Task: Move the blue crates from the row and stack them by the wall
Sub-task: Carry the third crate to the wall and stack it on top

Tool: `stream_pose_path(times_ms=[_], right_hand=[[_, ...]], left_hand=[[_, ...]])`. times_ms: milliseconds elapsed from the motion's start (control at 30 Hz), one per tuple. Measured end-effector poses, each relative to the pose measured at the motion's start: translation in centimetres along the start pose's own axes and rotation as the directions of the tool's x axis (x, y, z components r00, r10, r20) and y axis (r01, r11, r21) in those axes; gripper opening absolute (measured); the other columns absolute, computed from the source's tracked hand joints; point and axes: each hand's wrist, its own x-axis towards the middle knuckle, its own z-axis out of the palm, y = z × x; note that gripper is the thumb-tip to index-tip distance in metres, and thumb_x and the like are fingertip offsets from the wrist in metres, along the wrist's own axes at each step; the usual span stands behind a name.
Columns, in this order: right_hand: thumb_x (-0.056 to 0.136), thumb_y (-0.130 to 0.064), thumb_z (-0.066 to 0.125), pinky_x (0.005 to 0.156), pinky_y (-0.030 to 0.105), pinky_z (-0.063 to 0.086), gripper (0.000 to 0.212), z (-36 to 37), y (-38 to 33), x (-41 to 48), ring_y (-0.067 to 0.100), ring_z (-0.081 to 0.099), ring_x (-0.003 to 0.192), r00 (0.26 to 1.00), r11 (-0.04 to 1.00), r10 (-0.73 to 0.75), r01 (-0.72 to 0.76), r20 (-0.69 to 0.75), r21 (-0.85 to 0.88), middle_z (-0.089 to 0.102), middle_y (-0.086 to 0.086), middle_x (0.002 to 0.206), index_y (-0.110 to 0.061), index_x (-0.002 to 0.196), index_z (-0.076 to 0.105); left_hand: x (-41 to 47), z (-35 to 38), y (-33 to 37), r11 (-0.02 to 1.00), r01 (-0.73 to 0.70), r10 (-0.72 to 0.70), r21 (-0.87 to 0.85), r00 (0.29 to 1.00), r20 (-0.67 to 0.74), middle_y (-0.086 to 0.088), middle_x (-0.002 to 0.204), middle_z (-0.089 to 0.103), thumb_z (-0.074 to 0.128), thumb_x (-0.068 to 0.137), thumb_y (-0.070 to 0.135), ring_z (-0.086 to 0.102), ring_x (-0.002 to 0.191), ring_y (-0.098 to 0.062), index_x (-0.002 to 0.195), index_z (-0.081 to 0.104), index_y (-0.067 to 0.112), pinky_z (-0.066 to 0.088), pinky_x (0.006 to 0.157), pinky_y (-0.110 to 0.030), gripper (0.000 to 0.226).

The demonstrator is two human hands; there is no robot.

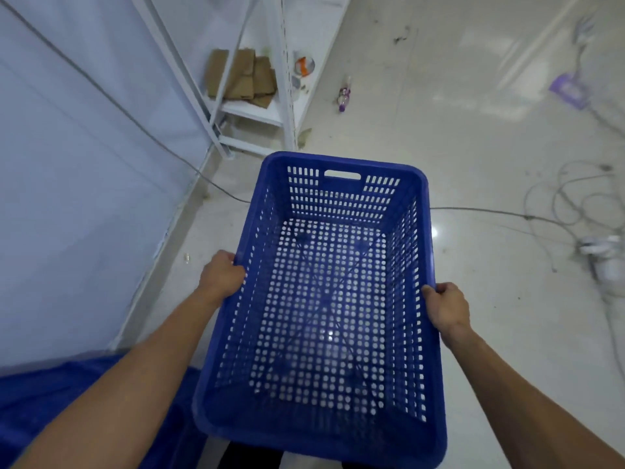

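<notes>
I carry one empty blue crate (324, 299) above the floor, my left hand (221, 275) and right hand (446, 308) closed on its long rims. Next I should probably lower it beside the wall (67, 164).

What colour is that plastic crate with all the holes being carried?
The perforated plastic crate is solid blue, seen best in the head view, the only one.

No text, label or number is readable anywhere.
</notes>
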Motion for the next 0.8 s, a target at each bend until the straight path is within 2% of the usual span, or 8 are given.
stream_pose_path(times_ms=[100,200,267,333,500,633,733,800], right_hand=[[0.098,-0.034,0.049,0.084,0.045,0.054,0.034,-3.9,-0.4,-3.2,0.032,0.064,0.091,0.999,0.999,-0.038,0.038,-0.021,0.021,0.067,0.014,0.104,-0.006,0.114,0.057],[0.098,-0.036,0.049,0.077,0.041,0.052,0.030,-8.4,-1.0,-6.5,0.029,0.062,0.087,0.990,0.989,-0.139,0.139,0.001,-0.052,0.063,0.009,0.098,-0.008,0.110,0.054],[0.097,-0.037,0.050,0.071,0.038,0.048,0.027,-10.7,-1.6,-8.1,0.026,0.060,0.082,0.970,0.965,-0.241,0.237,-0.021,-0.108,0.061,0.006,0.094,-0.011,0.102,0.051],[0.095,-0.040,0.051,0.068,0.038,0.049,0.029,-12.5,-2.1,-9.4,0.025,0.060,0.078,0.942,0.939,-0.332,0.326,-0.045,-0.114,0.061,0.004,0.091,-0.011,0.098,0.049],[0.095,-0.040,0.051,0.073,0.046,0.054,0.029,-14.8,-4.1,-12.0,0.027,0.060,0.076,0.891,0.884,-0.452,0.442,-0.033,-0.151,0.061,0.008,0.091,-0.011,0.096,0.047],[0.099,-0.037,0.049,0.070,0.040,0.041,0.034,-16.0,-6.7,-13.8,0.029,0.050,0.077,0.803,0.778,-0.596,0.572,-0.014,-0.259,0.062,0.019,0.098,-0.004,0.099,0.049],[0.099,-0.035,0.049,0.075,0.044,0.043,0.040,-16.2,-9.3,-16.4,0.039,0.057,0.086,0.722,0.682,-0.692,0.658,0.012,-0.319,0.063,0.027,0.103,0.004,0.106,0.052],[0.098,-0.035,0.049,0.075,0.045,0.045,0.040,-16.1,-11.2,-18.7,0.042,0.059,0.087,0.657,0.612,-0.753,0.721,0.037,-0.325,0.063,0.028,0.103,0.004,0.105,0.052]], left_hand=[[-6.7,-1.8,1.2,0.992,0.023,-0.032,-0.120,0.997,-0.066,-0.006,0.101,0.063,0.057,0.094,0.025,0.065,0.095,-0.028,0.101,0.056,0.011,0.056,0.090,-0.042,0.016],[-12.9,-3.1,0.8,0.966,0.086,-0.113,-0.245,0.989,-0.100,-0.013,0.096,0.073,0.058,0.092,0.022,0.070,0.088,-0.031,0.086,0.070,0.004,0.059,0.085,-0.043,0.022],[-16.7,-3.7,0.9,0.945,0.095,-0.145,-0.313,0.979,-0.143,-0.017,0.095,0.072,0.057,0.092,0.016,0.068,0.079,-0.027,0.089,0.073,-0.001,0.055,0.074,-0.034,0.023],[-20.2,-3.9,1.1,0.930,0.096,-0.176,-0.355,0.964,-0.201,-0.021,0.099,0.070,0.055,0.096,0.018,0.060,0.069,-0.020,0.096,0.071,-0.005,0.047,0.069,-0.031,0.027],[-27.1,-5.4,0.5,0.879,0.120,-0.257,-0.461,0.934,-0.248,-0.017,0.101,0.066,0.050,0.097,0.014,0.059,0.080,-0.024,0.096,0.067,-0.003,0.046,0.071,-0.032,0.024],[-31.7,-7.2,-2.6,0.840,0.100,-0.282,-0.534,0.920,-0.271,-0.018,0.096,0.070,0.052,0.089,0.011,0.059,0.069,-0.021,0.094,0.070,-0.005,0.051,0.060,-0.029,0.024],[-36.4,-8.3,-5.0,0.797,0.085,-0.283,-0.597,0.927,-0.246,-0.007,0.074,0.065,0.047,0.086,0.001,0.058,0.057,-0.018,0.082,0.067,0.006,0.051,0.048,-0.025,0.020],[-39.7,-8.6,-6.5,0.767,0.080,-0.289,-0.636,0.929,-0.232,-0.001,0.060,0.061,0.044,0.088,-0.002,0.055,0.050,-0.015,0.078,0.063,0.010,0.051,0.046,-0.024,0.024]])
